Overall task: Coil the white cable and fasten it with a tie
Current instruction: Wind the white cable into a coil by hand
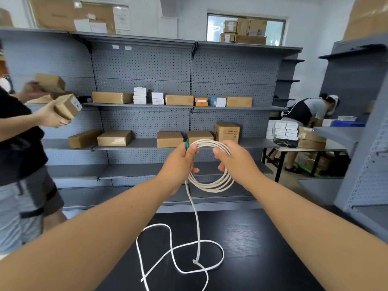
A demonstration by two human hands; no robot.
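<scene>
Both hands (178, 162) (239, 162) on coiled white cable (212, 186)

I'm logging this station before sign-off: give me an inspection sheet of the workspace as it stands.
Surface: black wood-grain table; no damage seen.
Job's things: white flexible cable, several loops coiled in mid-air; small green item, perhaps the tie, by left thumb.
Clutter: nothing seen.
Grippers: left hand pinches coil's top; right hand grips its side.
Cables: uncoiled tail hangs to the table, crossing itself.
Surroundings: grey pegboard shelving, brown cardboard boxes; person holding boxes; person bending over.
</scene>
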